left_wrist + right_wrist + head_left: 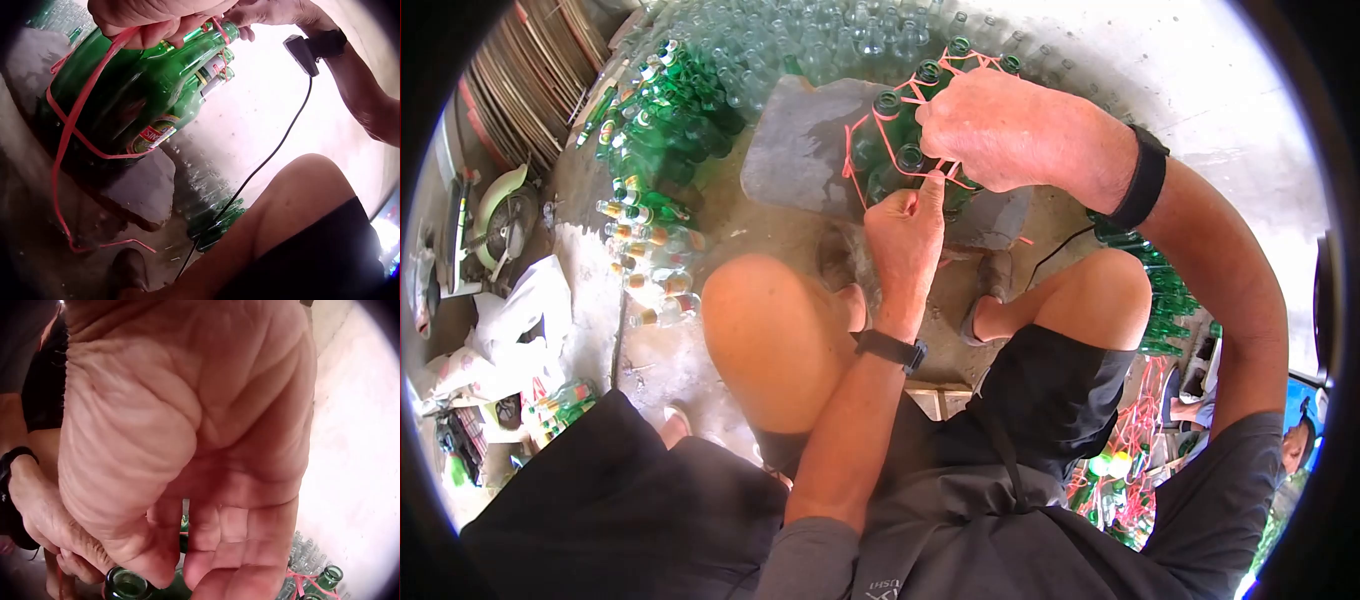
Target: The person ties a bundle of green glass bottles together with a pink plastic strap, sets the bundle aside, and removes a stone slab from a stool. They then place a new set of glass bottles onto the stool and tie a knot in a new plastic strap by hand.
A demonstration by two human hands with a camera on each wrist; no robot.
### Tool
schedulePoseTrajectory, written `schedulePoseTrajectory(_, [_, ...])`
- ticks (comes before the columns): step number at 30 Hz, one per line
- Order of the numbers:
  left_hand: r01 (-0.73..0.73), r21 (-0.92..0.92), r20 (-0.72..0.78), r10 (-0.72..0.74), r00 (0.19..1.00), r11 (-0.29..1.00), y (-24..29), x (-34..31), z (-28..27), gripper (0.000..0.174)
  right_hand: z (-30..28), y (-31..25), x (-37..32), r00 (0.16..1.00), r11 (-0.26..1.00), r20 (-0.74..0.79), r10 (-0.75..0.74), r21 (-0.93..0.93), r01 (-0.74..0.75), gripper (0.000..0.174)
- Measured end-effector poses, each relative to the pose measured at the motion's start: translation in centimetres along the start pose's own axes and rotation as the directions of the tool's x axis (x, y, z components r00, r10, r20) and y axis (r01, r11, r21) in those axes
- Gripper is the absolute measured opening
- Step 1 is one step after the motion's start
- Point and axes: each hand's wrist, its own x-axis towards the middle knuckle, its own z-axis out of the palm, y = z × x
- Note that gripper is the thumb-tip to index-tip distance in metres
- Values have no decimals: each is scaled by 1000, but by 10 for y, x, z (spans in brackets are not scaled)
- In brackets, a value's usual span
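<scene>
Several green bottles [888, 104] [125, 94] stand bunched on a grey slab [800, 150] [147, 187], with pink strap [855, 165] [75, 115] around their bodies and necks. My left hand [905, 245] [156, 15] [56, 512] pinches the strap beside the bottle necks; a loose length hangs from it in the left wrist view. Just above and to its right in the head view, my right hand [1025, 130] [269, 12] [187, 425] has its fingers curled over the necks, with strap running out under them. Its palm hides the fingertips' hold in the right wrist view.
Clear bottles [830, 40] crowd the floor beyond the slab, with green bottles [690, 110] to the left and more [1170, 300] at the right. A black cable [275, 150] hangs from the right wrist. Another person [1295, 440] is at the right edge.
</scene>
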Motion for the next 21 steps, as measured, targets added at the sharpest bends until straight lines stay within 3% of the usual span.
schedulePoseTrajectory(2, [-80,-28,23,81,996,996,-5,1,-1,61,-3,0,0,1000,1000,-22,0,3,1,6])
schedulePoseTrajectory(4, [-77,-28,27,77,997,997,-3,1,-2,60,-13,-1,0,996,999,77,48,-22,-47,7])
schedulePoseTrajectory(8, [-146,-56,17,147,989,988,-5,1,1,54,-17,-1,-1,991,996,92,92,1,-93,5])
schedulePoseTrajectory(11, [-73,-87,45,77,996,993,4,-2,-1,52,-15,4,-4,997,997,55,63,41,-65,5])
schedulePoseTrajectory(14, [-119,-75,44,122,992,990,-1,1,-1,52,3,20,-5,998,992,55,45,113,-51,4])
schedulePoseTrajectory(16, [-119,-76,50,123,991,990,-3,1,-2,43,7,27,-9,993,866,-106,-53,490,99,5])
schedulePoseTrajectory(17, [-121,-77,59,125,990,990,-3,2,-2,35,10,28,-10,993,867,-106,-56,488,101,5])
schedulePoseTrajectory(19, [-90,-118,63,98,993,989,3,-2,-1,31,11,27,-13,999,692,-26,-29,721,39,10])
schedulePoseTrajectory(21, [-58,-158,71,70,995,986,7,-4,0,28,10,25,-16,1000,621,9,-14,784,1,11])
